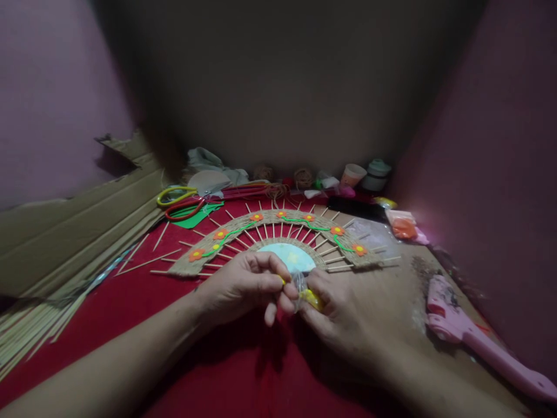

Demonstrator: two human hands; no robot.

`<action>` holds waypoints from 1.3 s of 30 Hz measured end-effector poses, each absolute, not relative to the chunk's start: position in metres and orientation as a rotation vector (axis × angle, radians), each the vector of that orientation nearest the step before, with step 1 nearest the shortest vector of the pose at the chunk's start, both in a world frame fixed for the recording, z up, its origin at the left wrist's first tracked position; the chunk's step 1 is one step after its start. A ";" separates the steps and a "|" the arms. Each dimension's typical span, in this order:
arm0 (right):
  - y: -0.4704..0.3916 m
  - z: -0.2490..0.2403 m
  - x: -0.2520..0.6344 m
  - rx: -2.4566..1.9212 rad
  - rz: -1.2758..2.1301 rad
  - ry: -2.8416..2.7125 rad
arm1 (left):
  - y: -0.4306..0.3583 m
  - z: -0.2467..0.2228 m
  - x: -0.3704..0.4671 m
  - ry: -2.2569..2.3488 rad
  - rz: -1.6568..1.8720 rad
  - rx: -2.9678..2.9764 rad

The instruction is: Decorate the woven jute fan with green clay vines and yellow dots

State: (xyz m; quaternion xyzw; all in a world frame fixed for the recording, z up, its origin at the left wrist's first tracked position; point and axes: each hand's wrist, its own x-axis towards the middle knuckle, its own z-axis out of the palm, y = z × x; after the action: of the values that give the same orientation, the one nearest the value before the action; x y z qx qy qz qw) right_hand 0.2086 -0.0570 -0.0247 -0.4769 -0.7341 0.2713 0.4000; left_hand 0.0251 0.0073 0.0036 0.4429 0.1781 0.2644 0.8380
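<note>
My left hand [256,281] pinches a small bit of yellow clay [282,280] between thumb and finger. Close beside it, my right hand [335,307] is closed around a clear plastic bag of yellow clay [311,298]. Both hands are in front of a half-round craft fan [237,225] made of thin sticks woven with brown twine. Orange flowers with yellow centres and green vines run along its outer band. A pale blue half-disc [282,253] sits at its base, partly hidden by my hands.
Scissors [187,206] and green paper [198,216] lie at the back left, near cardboard [78,226] and loose sticks [35,331]. A pink glue gun [470,337] rests at the right. Twine balls [303,177], a cup [353,174] and an orange clay packet [404,226] are along the back.
</note>
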 end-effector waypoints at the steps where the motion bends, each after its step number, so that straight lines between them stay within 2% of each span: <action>1: -0.057 -0.024 0.208 -1.205 0.687 -1.849 | 0.007 0.004 0.026 0.351 0.558 0.928; 7: -0.056 -0.028 0.210 -1.213 0.667 -1.869 | 0.008 0.006 0.020 0.410 0.483 0.918; 12: -0.058 -0.025 0.209 -1.230 0.681 -1.865 | 0.007 0.006 0.018 0.516 0.555 0.971; 19: -0.056 -0.021 0.209 -1.205 0.682 -1.905 | 0.005 0.005 0.022 0.450 0.594 0.964; 27: -0.058 -0.020 0.208 -1.192 0.635 -1.872 | 0.003 0.009 0.023 0.348 0.453 0.949; 33: -0.059 -0.018 0.207 -1.236 0.618 -1.893 | 0.008 0.016 0.014 0.494 0.710 1.064; 39: -0.056 -0.023 0.208 -1.196 0.596 -1.875 | 0.049 0.066 -0.014 0.742 0.934 1.432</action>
State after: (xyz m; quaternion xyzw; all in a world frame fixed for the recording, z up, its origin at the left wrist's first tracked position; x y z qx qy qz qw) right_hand 0.2079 -0.0557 -0.0227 -0.4745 -0.7438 0.2364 0.4072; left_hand -0.0142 0.0490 0.0661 0.6168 0.3194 0.4021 0.5965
